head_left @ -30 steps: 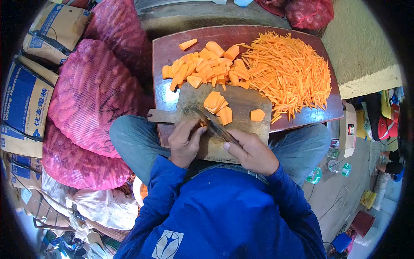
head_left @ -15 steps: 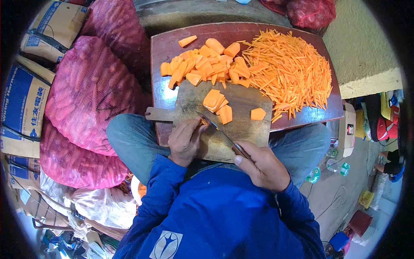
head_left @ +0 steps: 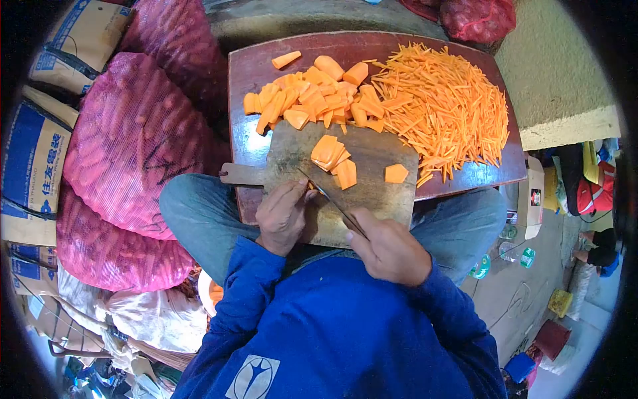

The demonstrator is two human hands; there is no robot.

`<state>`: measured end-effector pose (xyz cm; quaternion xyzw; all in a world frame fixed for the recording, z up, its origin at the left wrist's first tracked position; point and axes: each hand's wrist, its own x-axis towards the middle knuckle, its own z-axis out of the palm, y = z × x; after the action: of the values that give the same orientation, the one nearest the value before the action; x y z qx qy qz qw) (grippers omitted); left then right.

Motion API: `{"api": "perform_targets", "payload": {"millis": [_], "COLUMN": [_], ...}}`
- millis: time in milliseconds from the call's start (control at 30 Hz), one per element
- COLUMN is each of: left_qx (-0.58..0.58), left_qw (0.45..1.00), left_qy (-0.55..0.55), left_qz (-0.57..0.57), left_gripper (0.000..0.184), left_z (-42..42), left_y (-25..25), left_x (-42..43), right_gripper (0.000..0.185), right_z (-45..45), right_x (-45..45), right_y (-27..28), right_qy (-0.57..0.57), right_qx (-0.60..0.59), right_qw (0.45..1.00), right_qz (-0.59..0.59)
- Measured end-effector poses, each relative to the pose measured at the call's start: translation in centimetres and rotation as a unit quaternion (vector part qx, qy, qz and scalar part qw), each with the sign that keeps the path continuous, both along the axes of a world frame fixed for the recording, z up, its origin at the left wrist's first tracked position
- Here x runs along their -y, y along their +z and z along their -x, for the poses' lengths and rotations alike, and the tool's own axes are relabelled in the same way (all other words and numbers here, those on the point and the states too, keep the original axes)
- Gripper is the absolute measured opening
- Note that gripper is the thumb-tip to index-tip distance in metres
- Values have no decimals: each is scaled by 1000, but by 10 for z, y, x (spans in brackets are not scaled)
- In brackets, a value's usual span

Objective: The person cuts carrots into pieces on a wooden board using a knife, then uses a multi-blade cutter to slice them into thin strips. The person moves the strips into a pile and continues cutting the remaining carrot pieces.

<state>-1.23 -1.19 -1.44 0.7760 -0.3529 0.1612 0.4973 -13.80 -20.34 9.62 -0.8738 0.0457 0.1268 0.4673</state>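
My right hand (head_left: 391, 247) is wrapped round the handle of a knife (head_left: 332, 201). Its blade slants up and left over the wooden cutting board (head_left: 382, 213), the tip close to my left fingertips. My left hand (head_left: 283, 216) is closed at the board's left side, pinching a small orange carrot piece that is mostly hidden by the fingers and blade. Just beyond the blade lies a small stack of carrot slices (head_left: 329, 153), with one slice (head_left: 397, 173) lying apart on the right.
The board rests on a low reddish table (head_left: 247, 73). Cut carrot chunks (head_left: 312, 96) are heaped at its far left, carrot sticks (head_left: 445, 106) at its right. Mesh sacks (head_left: 133, 146) and cardboard boxes (head_left: 33, 173) stand on my left; plastic bottles (head_left: 508, 253) are on the floor at right.
My right hand has moved left and slightly up with the knife, bringing the blade along my left fingertips. My left hand keeps its pinch in nearly the same place.
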Motion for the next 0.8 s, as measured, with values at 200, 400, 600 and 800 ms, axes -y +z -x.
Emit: {"api": "perform_targets", "payload": {"millis": [200, 400, 600, 800], "left_qx": [-16, -53, -8, 41], "left_qw": [1000, 988, 964, 942], "left_qy": [17, -20, -52, -59], "left_qz": [5, -142, -260, -328], "left_gripper": [34, 55, 83, 90], "left_z": [2, 0, -10, -14], "left_y": [5, 20, 25, 18], "left_x": [1, 4, 16, 26], "right_gripper": [29, 30, 25, 28], "right_z": [-18, 25, 71, 75], "right_x": [4, 28, 57, 60], "right_y": [-19, -17, -35, -38], "right_qy": [19, -175, -411, -402], "right_qx": [13, 36, 60, 37], "right_qw": [1000, 974, 872, 873], "right_qz": [4, -142, -257, -274]}}
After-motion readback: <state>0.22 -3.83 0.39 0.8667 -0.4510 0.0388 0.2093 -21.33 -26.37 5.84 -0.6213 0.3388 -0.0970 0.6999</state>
